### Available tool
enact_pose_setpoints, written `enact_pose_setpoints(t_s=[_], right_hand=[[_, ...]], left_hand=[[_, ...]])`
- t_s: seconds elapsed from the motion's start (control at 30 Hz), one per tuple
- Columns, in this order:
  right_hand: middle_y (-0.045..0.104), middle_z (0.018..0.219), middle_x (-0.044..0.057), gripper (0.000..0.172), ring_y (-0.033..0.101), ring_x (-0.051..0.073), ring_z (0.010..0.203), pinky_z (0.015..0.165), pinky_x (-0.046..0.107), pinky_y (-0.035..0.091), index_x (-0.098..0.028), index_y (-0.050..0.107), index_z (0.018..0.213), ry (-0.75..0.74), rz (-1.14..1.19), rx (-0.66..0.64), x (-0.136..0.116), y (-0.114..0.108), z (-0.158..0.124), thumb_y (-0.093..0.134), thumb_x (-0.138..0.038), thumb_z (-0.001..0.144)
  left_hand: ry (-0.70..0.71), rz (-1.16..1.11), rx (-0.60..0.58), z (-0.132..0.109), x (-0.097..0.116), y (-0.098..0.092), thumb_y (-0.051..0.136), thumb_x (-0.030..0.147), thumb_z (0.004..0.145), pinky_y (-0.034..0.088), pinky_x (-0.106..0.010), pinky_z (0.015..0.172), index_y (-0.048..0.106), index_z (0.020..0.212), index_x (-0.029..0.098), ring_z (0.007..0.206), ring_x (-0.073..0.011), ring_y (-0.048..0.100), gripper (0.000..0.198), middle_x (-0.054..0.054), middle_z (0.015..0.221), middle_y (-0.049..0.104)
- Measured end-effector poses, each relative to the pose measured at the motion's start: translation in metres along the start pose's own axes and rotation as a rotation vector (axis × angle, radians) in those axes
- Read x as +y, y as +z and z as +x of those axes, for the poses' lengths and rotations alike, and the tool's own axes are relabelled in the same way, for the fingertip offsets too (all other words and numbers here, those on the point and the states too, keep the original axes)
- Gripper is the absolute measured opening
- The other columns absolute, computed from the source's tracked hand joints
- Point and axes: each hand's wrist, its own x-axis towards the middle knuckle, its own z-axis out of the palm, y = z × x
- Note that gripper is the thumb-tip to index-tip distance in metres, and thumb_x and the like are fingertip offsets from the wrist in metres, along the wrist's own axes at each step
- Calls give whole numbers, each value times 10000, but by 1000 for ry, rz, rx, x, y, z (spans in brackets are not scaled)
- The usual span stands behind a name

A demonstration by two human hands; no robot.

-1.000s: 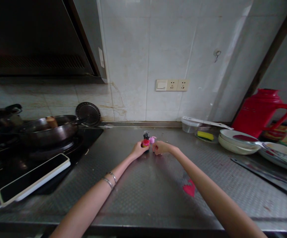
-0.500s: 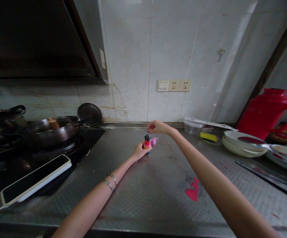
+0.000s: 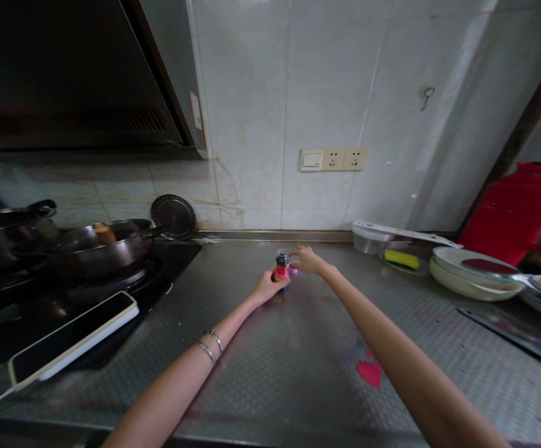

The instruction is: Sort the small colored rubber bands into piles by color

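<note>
My left hand [image 3: 268,286] is wrapped around a small upright jar [image 3: 282,259] on the counter. The jar has dark contents and a red and yellow label, and its top looks uncovered. To the right of the jar, my right hand [image 3: 308,260] reaches in with its fingers curved and apart. Just below those fingertips lies a small purple object [image 3: 292,270], partly hidden by the jar and the hand; its kind is unclear.
On the left, a pan [image 3: 102,242] sits on the black stove, with a phone [image 3: 71,339] at the stove's front. A yellow sponge [image 3: 401,259], stacked bowls [image 3: 469,283] and a red thermos [image 3: 515,208] stand on the right. A red heart-shaped patch [image 3: 369,372] marks the counter [image 3: 251,379].
My right hand has moved from above the jar's mouth down and right to the purple object, its fingers spreading from a pinch. My left hand keeps hold of the jar. The view has shifted slightly.
</note>
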Motion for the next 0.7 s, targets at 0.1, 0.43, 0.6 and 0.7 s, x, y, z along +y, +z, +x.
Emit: enact_pose_setpoints(t_s=[0.1,0.43,0.6,0.7], right_hand=[[571,1077,118,465,493,233,1024,869,300,342,-173,555,1122,23,9,-43,5,18,-1,589,-309,678],[624,982,79,346,564,167,877,770,235,401,-149,571,1039,127,223,67,5,18,-9,567,-208,698],[616,986,80,403,569,156,866,765,263,435,-133,524,1059,120,549,253,4,-18,-9,591,-300,698],[609,982,99,427,574,149,861,757,268,450,-112,490,1082,16,692,228,-4,-43,-13,587,-284,703]], left_hand=[[-10,-2,-9,0,0,0,612,372,663,419,-246,671,589,911,127,707,-140,548,349,-43,805,629],[-3,-31,-18,-1,0,-1,612,364,662,419,-260,687,589,920,116,719,-147,553,358,-53,819,629],[21,-26,-28,0,-2,-1,602,383,669,416,-262,684,585,913,122,713,-145,551,357,-47,813,627],[14,-27,-29,1,-3,-1,610,358,665,417,-266,691,582,942,124,719,-146,553,364,-51,823,627]])
